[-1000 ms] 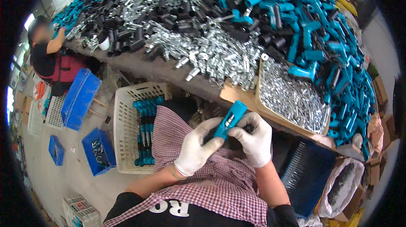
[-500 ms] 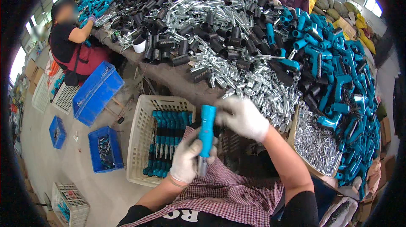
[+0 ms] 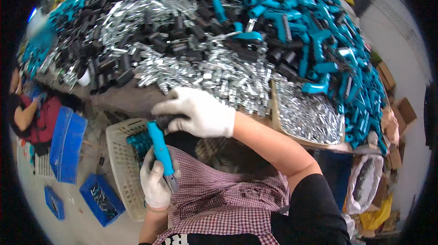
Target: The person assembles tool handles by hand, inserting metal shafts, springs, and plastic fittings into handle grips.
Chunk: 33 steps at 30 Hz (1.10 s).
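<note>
My left hand [image 3: 154, 183] is wrapped round a teal plastic tool body [image 3: 159, 147] with a metal piece at its lower end. Its upper end leans a little to the left. Just right of that upper end is my right hand [image 3: 198, 112], fingers and thumb spread, with nothing visible in it. Both hands wear white gloves. Under and behind the left hand, a cream slatted crate [image 3: 119, 153] contains more teal parts, now partly hidden and smeared by motion.
Beyond my hands a table bears heaps of silver metal parts [image 3: 214, 73], black sleeves [image 3: 123, 64] and teal housings [image 3: 319, 44]. A tray of small metal pieces [image 3: 310, 117] lies at right. Blue bins [image 3: 68, 140] stand left, near another person [image 3: 45, 117].
The view has swung to the right, so the table and crates appear farther left. The teal tool body has tipped leftward in my left hand. My right hand's fingers are spread wider.
</note>
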{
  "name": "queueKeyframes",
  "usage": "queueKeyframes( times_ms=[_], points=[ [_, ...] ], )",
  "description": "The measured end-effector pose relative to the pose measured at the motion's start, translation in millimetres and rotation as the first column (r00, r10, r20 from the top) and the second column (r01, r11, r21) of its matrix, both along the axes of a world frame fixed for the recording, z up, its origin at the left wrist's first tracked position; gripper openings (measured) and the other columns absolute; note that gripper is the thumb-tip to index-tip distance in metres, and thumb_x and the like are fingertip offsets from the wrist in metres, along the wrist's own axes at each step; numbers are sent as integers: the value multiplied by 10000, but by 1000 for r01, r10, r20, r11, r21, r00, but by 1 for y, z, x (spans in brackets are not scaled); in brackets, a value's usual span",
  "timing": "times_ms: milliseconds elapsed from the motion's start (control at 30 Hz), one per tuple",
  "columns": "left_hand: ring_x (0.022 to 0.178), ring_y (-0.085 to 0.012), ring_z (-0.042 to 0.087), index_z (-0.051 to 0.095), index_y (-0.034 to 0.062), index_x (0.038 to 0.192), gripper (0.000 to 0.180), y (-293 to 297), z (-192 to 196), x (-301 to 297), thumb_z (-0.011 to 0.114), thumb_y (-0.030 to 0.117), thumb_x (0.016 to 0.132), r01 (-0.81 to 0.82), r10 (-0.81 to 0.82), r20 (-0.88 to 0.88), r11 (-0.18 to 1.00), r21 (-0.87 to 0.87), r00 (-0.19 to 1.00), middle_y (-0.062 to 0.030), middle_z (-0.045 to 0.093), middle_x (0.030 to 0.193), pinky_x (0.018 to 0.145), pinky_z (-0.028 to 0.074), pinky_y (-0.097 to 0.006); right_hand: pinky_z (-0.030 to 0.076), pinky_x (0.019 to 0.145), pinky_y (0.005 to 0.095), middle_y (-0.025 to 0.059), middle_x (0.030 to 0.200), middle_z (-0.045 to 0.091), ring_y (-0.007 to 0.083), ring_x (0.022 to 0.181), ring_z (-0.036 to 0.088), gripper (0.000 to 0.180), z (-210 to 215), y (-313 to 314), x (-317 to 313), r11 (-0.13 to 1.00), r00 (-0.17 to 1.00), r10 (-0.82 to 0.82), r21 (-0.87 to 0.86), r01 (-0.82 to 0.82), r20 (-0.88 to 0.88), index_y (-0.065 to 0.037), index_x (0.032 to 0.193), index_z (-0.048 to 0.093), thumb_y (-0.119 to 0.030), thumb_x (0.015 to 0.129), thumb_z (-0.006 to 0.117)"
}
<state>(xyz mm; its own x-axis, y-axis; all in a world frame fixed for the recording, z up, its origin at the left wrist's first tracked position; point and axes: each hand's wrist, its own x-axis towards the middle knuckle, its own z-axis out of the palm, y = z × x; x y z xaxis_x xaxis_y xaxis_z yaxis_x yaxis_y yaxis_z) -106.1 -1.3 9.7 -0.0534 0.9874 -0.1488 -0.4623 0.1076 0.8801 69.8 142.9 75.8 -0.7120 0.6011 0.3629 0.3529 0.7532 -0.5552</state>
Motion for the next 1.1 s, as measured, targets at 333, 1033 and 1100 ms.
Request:
queueKeyframes(
  times_ms=[333, 1033, 1100],
  points=[
    [816, -186, 638, 422, -111, 1326, 680, -26, 8, 79, 676, 347, 893, 688, -632, 291, 708, -161, 718, -155, 617, 1035, 652, 543, -282, 425, 1020, 413, 213, 1301, 541, 385, 1223, 522, 726, -8, -132, 138, 943, 983, -186, -284, 175, -10, -17, 1373, 460, -589, 926, 462],
    [583, -78, 521, 472, -52, 1342, 861, -42, 30, 157, 671, 605, 823, 665, -557, -526, 747, 22, 643, -18, 562, 729, 541, 440, -241, 470, 821, 412, 121, 929, 642, 318, 920, 591, 193, 15, -121, 310, 466, 521, -853, 500, 730, 33, -48, 921, 693, -74, 730, 713],
    [573, -68, 503, 455, -58, 1356, 887, -40, 29, 154, 684, 607, 816, 649, -544, -524, 760, 23, 655, -10, 551, 735, 530, 425, -231, 501, 770, 388, 148, 849, 655, 330, 825, 628, 190, 22, -144, 287, 618, 667, -737, 289, 731, -112, -30, 926, 693, -26, 736, 690]
  ],
)
